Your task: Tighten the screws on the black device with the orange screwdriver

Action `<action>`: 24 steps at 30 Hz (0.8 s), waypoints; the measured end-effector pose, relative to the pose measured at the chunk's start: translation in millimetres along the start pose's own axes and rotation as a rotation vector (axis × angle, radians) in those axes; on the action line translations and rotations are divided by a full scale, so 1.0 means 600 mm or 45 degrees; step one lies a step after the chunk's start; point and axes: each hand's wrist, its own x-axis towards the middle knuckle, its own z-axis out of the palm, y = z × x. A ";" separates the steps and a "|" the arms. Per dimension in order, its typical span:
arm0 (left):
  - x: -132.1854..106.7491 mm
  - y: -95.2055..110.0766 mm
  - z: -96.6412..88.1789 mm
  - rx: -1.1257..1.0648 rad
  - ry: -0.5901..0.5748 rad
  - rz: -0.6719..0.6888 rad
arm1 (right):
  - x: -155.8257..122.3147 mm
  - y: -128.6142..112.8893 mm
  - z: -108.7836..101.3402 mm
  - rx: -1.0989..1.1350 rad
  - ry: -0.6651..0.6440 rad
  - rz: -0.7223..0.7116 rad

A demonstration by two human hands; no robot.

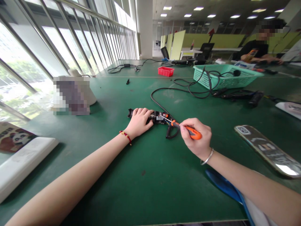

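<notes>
My left hand (140,121) is curled over a small black device (155,117) lying on the green table (145,175), pressing it down. A black cable (155,97) runs from the device toward the back. My right hand (195,138) is closed around an orange-handled screwdriver (190,131). Its metal tip points left into the exposed end of the device, where small wires show. A black cable loop (171,133) lies just below the tip.
A green mesh basket (223,77) with cables and a small red tray (166,71) sit further back. A phone (268,149) lies at right, a white box (21,163) at left. Another person (258,47) sits at the far right. A blue object (223,185) lies under my right forearm.
</notes>
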 end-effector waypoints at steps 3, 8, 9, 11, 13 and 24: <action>0.000 -0.001 0.001 -0.003 0.002 0.005 | 0.000 0.001 0.002 0.003 0.004 0.016; 0.000 0.000 0.001 -0.017 0.013 0.007 | -0.001 0.002 0.003 0.013 -0.019 0.031; 0.000 0.000 0.001 -0.020 0.014 0.006 | -0.001 0.002 0.004 0.013 -0.028 0.032; 0.000 0.000 0.001 -0.019 0.012 0.003 | -0.002 0.002 0.003 0.010 -0.046 0.037; 0.000 0.000 0.001 -0.011 0.008 -0.001 | -0.003 0.002 0.003 0.007 -0.065 0.048; -0.001 0.001 -0.003 -0.037 0.057 -0.019 | -0.006 0.011 0.015 0.183 0.132 -0.033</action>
